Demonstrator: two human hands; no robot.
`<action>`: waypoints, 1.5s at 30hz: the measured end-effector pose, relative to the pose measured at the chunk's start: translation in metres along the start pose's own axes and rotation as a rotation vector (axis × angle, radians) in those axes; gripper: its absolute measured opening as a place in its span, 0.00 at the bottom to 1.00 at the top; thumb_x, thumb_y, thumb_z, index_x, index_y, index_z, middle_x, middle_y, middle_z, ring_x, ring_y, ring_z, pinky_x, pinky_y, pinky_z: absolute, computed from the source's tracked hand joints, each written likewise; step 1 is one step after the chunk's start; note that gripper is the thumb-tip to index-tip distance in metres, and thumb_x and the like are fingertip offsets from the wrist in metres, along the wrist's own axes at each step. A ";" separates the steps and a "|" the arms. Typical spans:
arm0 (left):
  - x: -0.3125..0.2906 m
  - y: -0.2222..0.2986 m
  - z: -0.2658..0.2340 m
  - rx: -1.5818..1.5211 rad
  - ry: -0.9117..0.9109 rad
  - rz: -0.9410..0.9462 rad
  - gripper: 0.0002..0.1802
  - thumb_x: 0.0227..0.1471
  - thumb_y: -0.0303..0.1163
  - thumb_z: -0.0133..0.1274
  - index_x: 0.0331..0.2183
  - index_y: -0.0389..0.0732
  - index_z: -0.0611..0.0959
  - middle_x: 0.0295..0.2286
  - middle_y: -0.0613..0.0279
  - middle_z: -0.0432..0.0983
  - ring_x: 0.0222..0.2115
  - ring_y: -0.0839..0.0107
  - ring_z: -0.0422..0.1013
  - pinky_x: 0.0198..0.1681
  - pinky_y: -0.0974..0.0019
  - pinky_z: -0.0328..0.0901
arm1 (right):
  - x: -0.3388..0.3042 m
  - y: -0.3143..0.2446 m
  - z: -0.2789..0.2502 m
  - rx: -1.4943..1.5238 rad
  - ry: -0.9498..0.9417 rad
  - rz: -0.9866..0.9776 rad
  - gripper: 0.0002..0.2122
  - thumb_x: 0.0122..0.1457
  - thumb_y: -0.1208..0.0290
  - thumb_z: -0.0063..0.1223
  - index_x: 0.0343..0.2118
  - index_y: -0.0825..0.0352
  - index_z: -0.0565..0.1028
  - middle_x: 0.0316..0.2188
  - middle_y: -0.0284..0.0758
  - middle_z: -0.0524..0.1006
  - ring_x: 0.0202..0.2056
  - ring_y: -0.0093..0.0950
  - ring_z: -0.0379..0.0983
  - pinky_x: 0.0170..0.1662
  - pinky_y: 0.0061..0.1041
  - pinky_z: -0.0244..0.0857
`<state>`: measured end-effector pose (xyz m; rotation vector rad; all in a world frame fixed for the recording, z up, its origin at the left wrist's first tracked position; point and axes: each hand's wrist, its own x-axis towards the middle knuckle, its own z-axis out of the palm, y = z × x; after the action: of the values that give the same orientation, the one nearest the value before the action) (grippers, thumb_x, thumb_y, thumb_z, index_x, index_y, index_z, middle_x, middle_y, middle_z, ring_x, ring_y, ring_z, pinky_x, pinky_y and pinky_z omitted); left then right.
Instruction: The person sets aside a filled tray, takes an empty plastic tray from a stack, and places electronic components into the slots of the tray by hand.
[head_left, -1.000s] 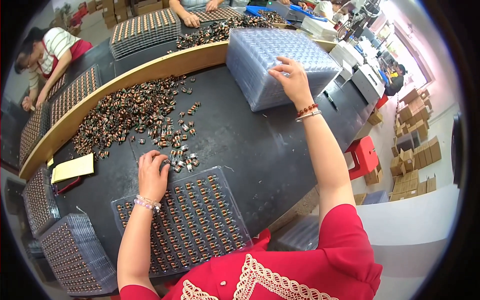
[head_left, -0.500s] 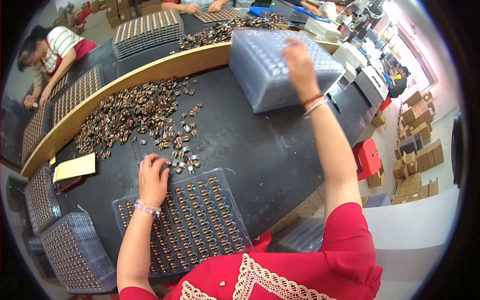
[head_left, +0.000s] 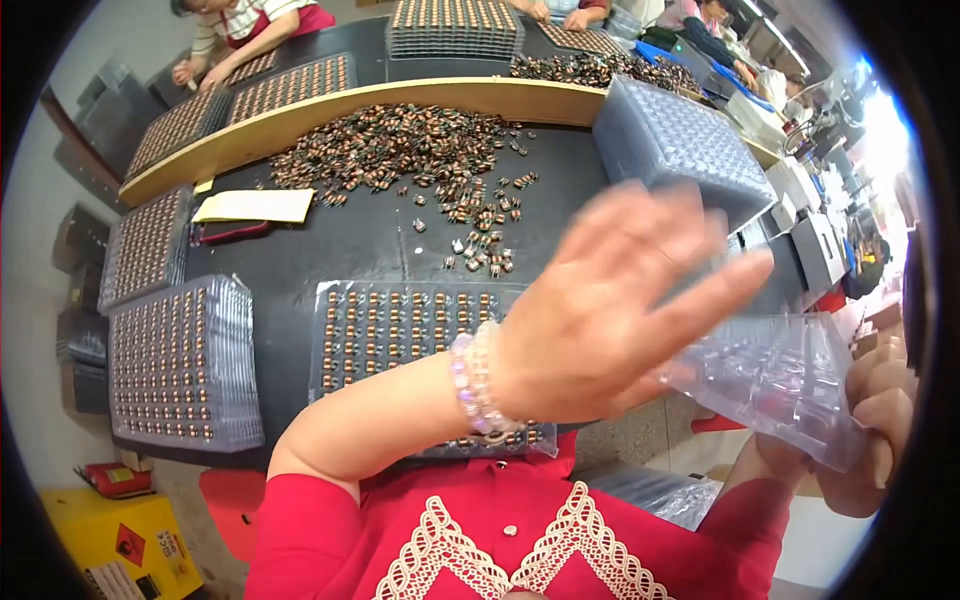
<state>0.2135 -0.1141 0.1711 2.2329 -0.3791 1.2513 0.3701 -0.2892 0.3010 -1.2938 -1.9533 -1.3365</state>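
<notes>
My left hand (head_left: 610, 310) is raised over the right end of a filled clear tray (head_left: 318, 355), fingers spread and blurred, with nothing in it. At the lower right edge, my right hand (head_left: 882, 405) grips a clear plastic tray (head_left: 785, 375) with empty pockets, tilted near my left fingertips. The filled tray lies on the dark table with rows of small copper-wound coils; my left forearm covers part of it. Behind it, a heap of loose coils (head_left: 400, 150) spreads toward the wooden divider, with several strays (head_left: 485, 250) nearer me.
A stack of empty clear trays (head_left: 640, 145) stands at the back right. Stacked filled trays (head_left: 235, 370) sit on the left, near a yellow pad (head_left: 255, 206). A wooden divider (head_left: 550, 108) crosses the table; other people work beyond it. A yellow box (head_left: 110, 540) is at the lower left.
My right hand has left the tray stack and come to the lower right with a clear tray. My left hand has lifted away from the loose coils and swung right. The view has turned.
</notes>
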 end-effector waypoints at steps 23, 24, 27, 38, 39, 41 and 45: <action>-0.304 -0.031 -0.109 0.508 -0.230 -1.319 0.31 0.61 0.37 0.39 0.63 0.41 0.54 0.61 0.47 0.50 0.64 0.55 0.42 0.65 0.57 0.38 | -0.215 -0.219 0.146 0.635 -0.836 0.990 0.21 0.63 0.69 0.41 0.59 0.65 0.61 0.63 0.55 0.49 0.62 0.49 0.50 0.64 0.40 0.43; -0.306 -0.031 -0.109 0.477 -0.217 -1.277 0.30 0.61 0.36 0.38 0.63 0.41 0.54 0.62 0.48 0.49 0.64 0.56 0.42 0.65 0.56 0.37 | -0.216 -0.218 0.149 0.636 -0.827 0.981 0.21 0.63 0.70 0.41 0.59 0.65 0.62 0.63 0.55 0.49 0.62 0.49 0.50 0.64 0.41 0.43; -0.313 -0.026 -0.103 0.465 -0.197 -1.209 0.30 0.61 0.34 0.36 0.62 0.40 0.53 0.61 0.50 0.50 0.64 0.56 0.41 0.65 0.54 0.35 | -0.220 -0.227 0.134 0.533 -0.878 0.854 0.22 0.62 0.72 0.42 0.59 0.65 0.62 0.62 0.56 0.51 0.61 0.49 0.51 0.63 0.41 0.44; -0.209 -0.130 -0.114 0.316 0.225 -1.129 0.29 0.55 0.40 0.51 0.55 0.36 0.66 0.55 0.43 0.60 0.58 0.51 0.55 0.61 0.57 0.49 | -0.177 -0.099 0.225 0.822 -0.407 1.082 0.19 0.59 0.66 0.52 0.52 0.67 0.70 0.56 0.46 0.67 0.60 0.38 0.58 0.59 0.29 0.54; -0.206 -0.178 -0.116 0.212 0.344 -1.150 0.32 0.55 0.42 0.52 0.55 0.34 0.66 0.54 0.43 0.62 0.56 0.52 0.58 0.60 0.58 0.51 | -0.164 -0.082 0.269 0.893 -0.392 1.135 0.20 0.60 0.63 0.52 0.53 0.68 0.69 0.55 0.45 0.68 0.59 0.35 0.60 0.58 0.27 0.54; -0.185 -0.253 -0.100 0.089 0.580 -1.286 0.36 0.53 0.49 0.53 0.54 0.32 0.67 0.54 0.40 0.62 0.56 0.50 0.58 0.59 0.58 0.52 | -0.160 -0.051 0.363 0.978 -0.346 1.285 0.23 0.60 0.58 0.50 0.55 0.68 0.67 0.55 0.45 0.68 0.59 0.36 0.61 0.59 0.28 0.54; -0.157 -0.340 -0.084 0.626 0.483 -1.637 0.41 0.49 0.63 0.48 0.57 0.46 0.67 0.58 0.41 0.53 0.60 0.47 0.48 0.62 0.46 0.44 | -0.147 -0.023 0.484 0.799 -0.322 1.467 0.29 0.59 0.47 0.46 0.56 0.64 0.67 0.54 0.50 0.67 0.58 0.44 0.61 0.60 0.34 0.54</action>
<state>0.2386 0.2079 -0.0367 1.5563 1.8206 0.8062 0.4864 0.0728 -0.0329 -1.8137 -0.8730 0.3350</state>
